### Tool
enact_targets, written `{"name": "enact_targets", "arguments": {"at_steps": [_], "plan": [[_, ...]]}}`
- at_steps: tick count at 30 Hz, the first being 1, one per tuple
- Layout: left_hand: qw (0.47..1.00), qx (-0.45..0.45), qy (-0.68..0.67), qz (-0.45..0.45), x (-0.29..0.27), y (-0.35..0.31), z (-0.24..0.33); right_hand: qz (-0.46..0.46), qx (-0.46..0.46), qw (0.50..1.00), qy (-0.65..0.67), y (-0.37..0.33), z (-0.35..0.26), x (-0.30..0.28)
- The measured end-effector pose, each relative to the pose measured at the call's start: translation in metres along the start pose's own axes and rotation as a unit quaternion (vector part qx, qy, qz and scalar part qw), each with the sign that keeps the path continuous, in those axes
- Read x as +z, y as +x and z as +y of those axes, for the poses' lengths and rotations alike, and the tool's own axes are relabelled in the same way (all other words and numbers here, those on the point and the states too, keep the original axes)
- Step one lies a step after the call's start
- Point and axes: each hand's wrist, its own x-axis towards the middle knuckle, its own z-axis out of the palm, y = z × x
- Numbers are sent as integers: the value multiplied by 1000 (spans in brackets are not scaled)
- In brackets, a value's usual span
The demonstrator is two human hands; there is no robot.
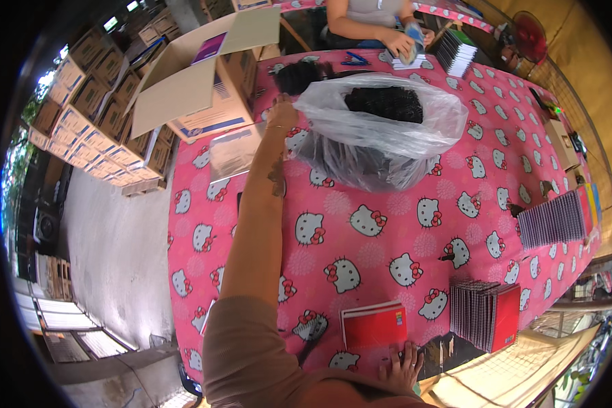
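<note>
My left arm stretches far across the table. My left hand is between a clear plastic bag and a loose bundle of black spiral binding coils; its fingers are too small and blurred to show a grip. More black coils fill the bag. My right hand lies at the near table edge, fingers spread, beside a small pile of red spiral notebooks. To its right stands a row of red notebooks with dark spirals.
An open cardboard box stands far left by a flat clear-wrapped packet. Stacked cartons rise beyond. Another notebook row is at right. Across the table, a person's hands handle something near more notebooks.
</note>
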Motion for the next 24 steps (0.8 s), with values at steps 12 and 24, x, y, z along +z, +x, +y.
{"name": "enact_targets", "arguments": {"at_steps": [12,24], "plan": [[992,57,87,78,54,87,-9,90,68,976,187,-9,5,31],[973,-229,-27,21,57,132,-20,31,-27,993,-115,-53,39,58]]}}
